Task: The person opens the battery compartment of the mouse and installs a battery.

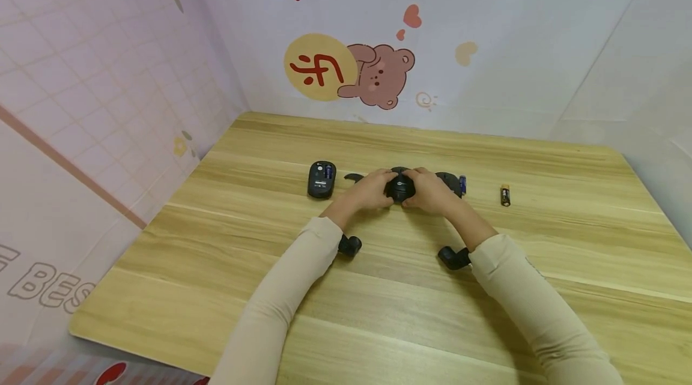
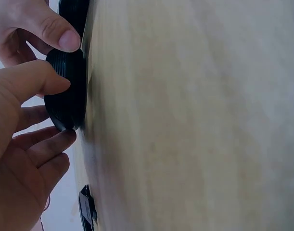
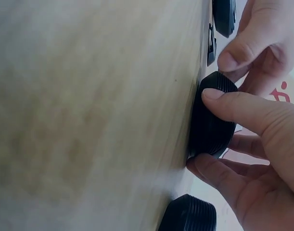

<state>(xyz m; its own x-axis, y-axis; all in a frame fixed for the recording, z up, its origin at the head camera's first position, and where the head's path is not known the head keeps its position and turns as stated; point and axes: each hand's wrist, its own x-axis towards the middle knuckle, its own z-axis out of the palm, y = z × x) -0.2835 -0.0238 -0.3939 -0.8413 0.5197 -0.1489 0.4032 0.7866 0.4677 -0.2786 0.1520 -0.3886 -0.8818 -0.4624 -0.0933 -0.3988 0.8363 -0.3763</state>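
A black computer mouse [image 1: 400,187] rests on the wooden table between both hands, its buttons and scroll wheel facing up. My left hand [image 1: 373,188] holds its left side; in the left wrist view the thumb presses the ribbed flank of the mouse [image 2: 67,91]. Opposite, my right hand [image 1: 429,191] grips the right side, thumb on the ribbed edge of the mouse [image 3: 211,118] in the right wrist view. Beside the left hand lies a thin curved black cover [image 1: 354,177]. Just past the right hand sits another black mouse [image 1: 450,182], partly hidden by it.
Further left, a black mouse [image 1: 321,179] lies underside up with a blue battery [image 1: 328,172] in its open compartment. A blue battery [image 1: 462,185] stands beside the right mouse. An orange-and-black battery [image 1: 505,195] lies farther right. A printed white wall [image 1: 486,90] borders the table's back.
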